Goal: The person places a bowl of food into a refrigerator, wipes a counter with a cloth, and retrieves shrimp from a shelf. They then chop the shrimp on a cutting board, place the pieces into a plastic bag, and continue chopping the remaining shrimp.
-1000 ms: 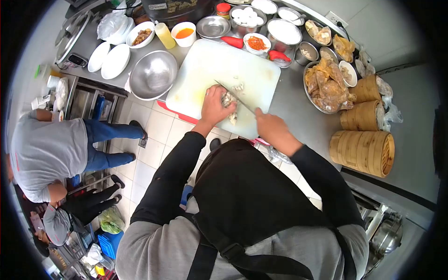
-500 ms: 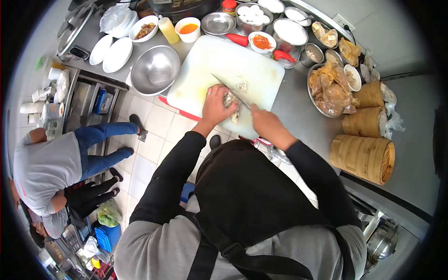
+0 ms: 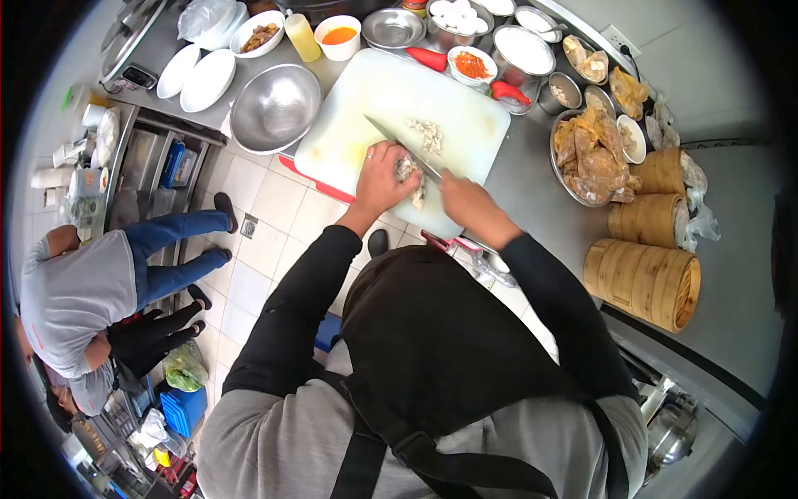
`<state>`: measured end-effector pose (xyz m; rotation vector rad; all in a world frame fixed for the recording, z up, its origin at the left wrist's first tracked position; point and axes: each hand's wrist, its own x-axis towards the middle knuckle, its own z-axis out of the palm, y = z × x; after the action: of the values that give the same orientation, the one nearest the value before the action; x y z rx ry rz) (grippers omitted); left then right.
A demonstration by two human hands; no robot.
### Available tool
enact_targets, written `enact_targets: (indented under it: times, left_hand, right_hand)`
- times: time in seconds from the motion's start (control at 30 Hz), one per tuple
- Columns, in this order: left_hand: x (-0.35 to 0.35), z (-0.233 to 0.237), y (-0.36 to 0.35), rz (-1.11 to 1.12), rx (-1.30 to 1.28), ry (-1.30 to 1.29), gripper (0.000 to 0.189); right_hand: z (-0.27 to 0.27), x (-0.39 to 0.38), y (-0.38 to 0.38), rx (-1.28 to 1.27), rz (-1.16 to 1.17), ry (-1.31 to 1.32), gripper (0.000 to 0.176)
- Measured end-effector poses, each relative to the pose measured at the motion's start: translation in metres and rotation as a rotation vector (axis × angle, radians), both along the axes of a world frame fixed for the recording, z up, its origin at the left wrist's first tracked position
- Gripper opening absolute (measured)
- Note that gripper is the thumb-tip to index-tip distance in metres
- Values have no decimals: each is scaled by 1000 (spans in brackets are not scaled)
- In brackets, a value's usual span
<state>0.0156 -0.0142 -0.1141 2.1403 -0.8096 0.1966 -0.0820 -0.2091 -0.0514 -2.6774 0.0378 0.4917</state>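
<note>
Smooth board (image 3: 349,96) beneath pointed metal knife (image 3: 383,130), pale bits (image 3: 429,135).

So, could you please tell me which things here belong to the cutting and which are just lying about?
In use: the knife in the right hand; the pale food held by the left hand; the chopped pieces; the white cutting board.
Apparently just lying about: the large steel bowl; the squeeze bottle; the red peppers; the bamboo steamers; the white oval dishes.
</note>
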Motion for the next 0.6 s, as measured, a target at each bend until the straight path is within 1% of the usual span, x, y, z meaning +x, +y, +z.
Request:
enact_targets:
  times: [0.07, 0.17, 0.2, 0.27, 0.3, 0.37, 0.4, 0.47, 0.5, 0.57, 0.6]
  left_hand:
    - [3, -2, 0, -30, 14, -42, 47]
    - [-3, 4, 0, 9, -13, -8, 44]
    - [-2, 9, -1, 12, -21, -17, 44]
    - [-8, 15, 3, 88, -31, -36, 39]
    - [-9, 12, 5, 97, -26, -27, 39]
    - [-3, 5, 5, 32, -23, 11, 37]
    - [-3, 4, 6, 30, -19, 21, 37]
    - [-1, 3, 2, 51, -39, 14, 33]
    - [0, 1, 2, 54, -42, 19, 33]
    - [0, -1, 5, 0, -10, 66, 42]
    - [-8, 6, 6, -12, -2, 62, 42]
  right_hand:
    - [-25, 33, 14, 95, -20, -101, 25]
    - [-31, 38, -17, 151, 20, -124, 24]
    - [-16, 37, -25, 143, 24, -133, 24]
    - [38, 18, -29, -69, 79, -97, 22]
    - [56, 3, -26, -63, 88, -89, 22]
    - [78, -16, -20, -206, 139, 68, 20]
    - [65, -16, -16, -201, 138, 79, 20]
    - [12, -10, -1, 3, 51, -90, 19]
    - [-17, 7, 5, 36, 24, -141, 18]
    - [-21, 40, 14, 106, 2, -141, 22]
    - [-22, 41, 11, 112, -11, -145, 22]
